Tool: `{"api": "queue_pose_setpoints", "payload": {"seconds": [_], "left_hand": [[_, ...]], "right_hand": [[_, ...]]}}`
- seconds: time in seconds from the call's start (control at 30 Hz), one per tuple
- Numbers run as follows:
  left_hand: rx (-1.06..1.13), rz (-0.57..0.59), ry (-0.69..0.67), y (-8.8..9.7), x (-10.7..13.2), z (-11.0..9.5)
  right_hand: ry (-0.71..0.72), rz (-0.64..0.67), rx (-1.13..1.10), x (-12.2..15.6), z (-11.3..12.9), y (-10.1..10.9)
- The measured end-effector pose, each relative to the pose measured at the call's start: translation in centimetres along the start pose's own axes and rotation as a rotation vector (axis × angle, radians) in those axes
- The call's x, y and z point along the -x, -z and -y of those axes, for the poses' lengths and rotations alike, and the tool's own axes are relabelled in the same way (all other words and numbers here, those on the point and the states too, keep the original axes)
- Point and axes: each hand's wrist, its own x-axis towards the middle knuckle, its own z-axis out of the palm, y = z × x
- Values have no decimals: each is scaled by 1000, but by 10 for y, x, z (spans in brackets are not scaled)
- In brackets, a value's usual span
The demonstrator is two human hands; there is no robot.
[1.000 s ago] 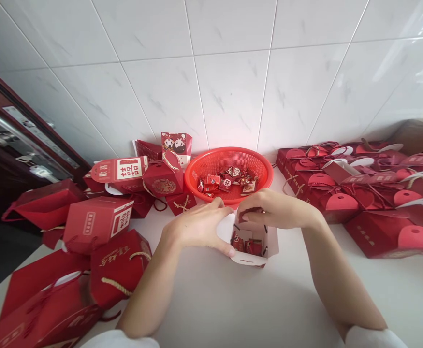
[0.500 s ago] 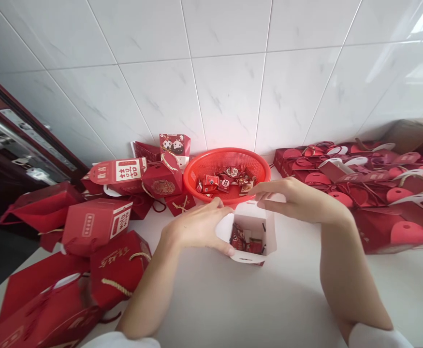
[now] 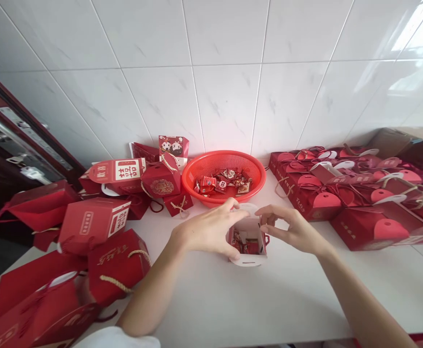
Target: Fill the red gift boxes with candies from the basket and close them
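Observation:
A small gift box [image 3: 248, 262], white inside and red outside, stands with its top unfolded on the white table. Several wrapped candies [image 3: 249, 246] lie in it. My left hand [image 3: 207, 229] spans the box's left side, the thumb by the near flap and the fingers by the far flap. On the opposite side, my right hand [image 3: 293, 227] has its thumb and fingers curled at the right rim. A red cord [image 3: 267, 239] shows just below those fingertips. Just beyond the box sits a red plastic basket [image 3: 224, 155] with more wrapped candies [image 3: 223, 183].
Red gift boxes [image 3: 95, 224] with cord handles crowd the left side. Many closed red boxes [image 3: 318, 198] stand in rows at right, with a cardboard box [image 3: 390, 142] behind. A tiled wall [image 3: 226, 101] borders the table; a dark door frame [image 3: 33, 130] is at left.
My right hand has come lower and closer to the box's right rim, its forearm now slanting in from the lower right. The white right flap no longer stands out. The view has shifted slightly.

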Motion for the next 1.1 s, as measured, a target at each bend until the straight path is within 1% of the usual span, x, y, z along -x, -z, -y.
{"api": "queue_pose_setpoints", "payload": {"seconds": [0.07, 0.17, 0.33, 0.43, 0.5, 0.7, 0.83, 0.97, 1.03, 1.1], "left_hand": [[32, 34, -53, -3, -3, -2], [73, 46, -92, -6, -7, -1], [155, 68, -126, -8, -13, 6], [149, 66, -144, -8, -15, 6], [113, 40, -103, -8, -14, 5], [-65, -65, 98, -3, -8, 3], [-140, -72, 209, -2, -8, 1], [-128, -62, 181, -3, -11, 2], [-124, -62, 154, -4, -13, 2], [-129, -32, 150, -4, -14, 2]], "right_hand": [[27, -34, -52, 0, -6, -11], [23, -44, -82, -1, -14, -21], [-21, -61, -124, 1, -22, -25], [-14, -97, -111, 3, -24, -27], [6, -132, -88, 4, -26, -30], [46, -255, -43, 6, -38, -42], [35, -253, -109, 6, -41, -44], [37, -267, -188, 7, -39, -42], [25, -309, -214, 7, -39, -41], [-19, -357, -205, 7, -41, -39]]}}
